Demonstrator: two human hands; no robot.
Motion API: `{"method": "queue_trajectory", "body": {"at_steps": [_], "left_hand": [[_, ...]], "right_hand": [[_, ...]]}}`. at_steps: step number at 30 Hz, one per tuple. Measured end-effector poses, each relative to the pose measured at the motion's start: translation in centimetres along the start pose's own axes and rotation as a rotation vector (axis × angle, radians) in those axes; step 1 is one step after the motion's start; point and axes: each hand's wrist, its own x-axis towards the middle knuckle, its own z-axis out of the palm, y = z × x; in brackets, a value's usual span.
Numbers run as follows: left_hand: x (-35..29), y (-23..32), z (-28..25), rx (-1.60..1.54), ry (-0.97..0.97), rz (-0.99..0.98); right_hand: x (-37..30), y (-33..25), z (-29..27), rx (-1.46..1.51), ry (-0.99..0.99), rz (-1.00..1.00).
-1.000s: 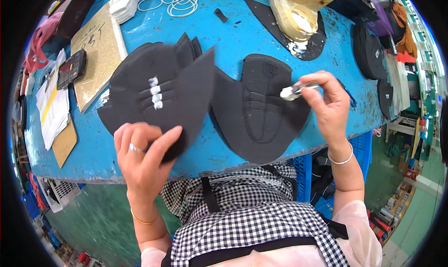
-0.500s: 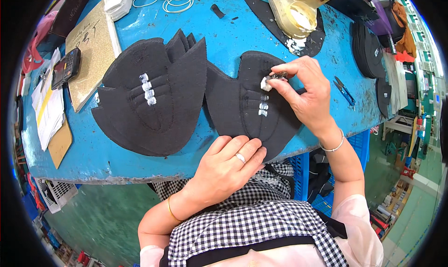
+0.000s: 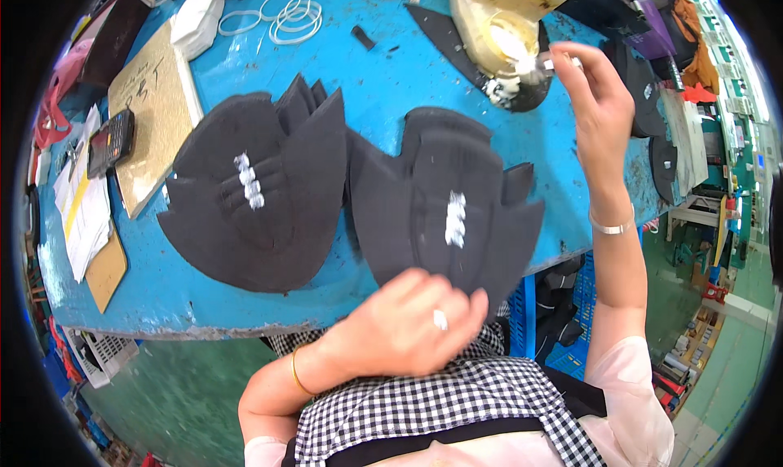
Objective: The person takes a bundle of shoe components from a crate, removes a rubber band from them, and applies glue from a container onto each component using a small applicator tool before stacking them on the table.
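Observation:
Two black padded shoe-upper-like pieces lie on the blue table. The left piece and the right piece each carry a short row of white paste marks. At the near edge of the right piece is my left hand, its fingers bent and smeared by motion, so whether it grips the edge does not show. My right hand is raised at the far right, pinching a small brush-like tool. The tool's white end is at the rim of a yellowish, paste-crusted container with white paste inside.
Under the container lies a black piece smeared with paste. To the left are a gold-covered book, a handheld device, papers and white cord loops. More stacked black pieces stand at the right, and a blue crate below the table edge.
My right hand has moved up and away from the right piece to the container, tool still in it. The paste marks on that piece are fuller. My left hand has slid slightly nearer.

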Motion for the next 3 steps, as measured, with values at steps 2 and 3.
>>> {"method": "queue_trajectory", "body": {"at_steps": [2, 3], "left_hand": [[0.3, 0.7, -0.4, 0.059, 0.140, 0.251], [0.5, 0.2, -0.4, 0.062, 0.151, 0.268]], "right_hand": [[3.0, 3.0, 0.3, 0.076, 0.009, -0.008], [3.9, 4.1, 0.7, 0.002, -0.021, -0.021]]}}
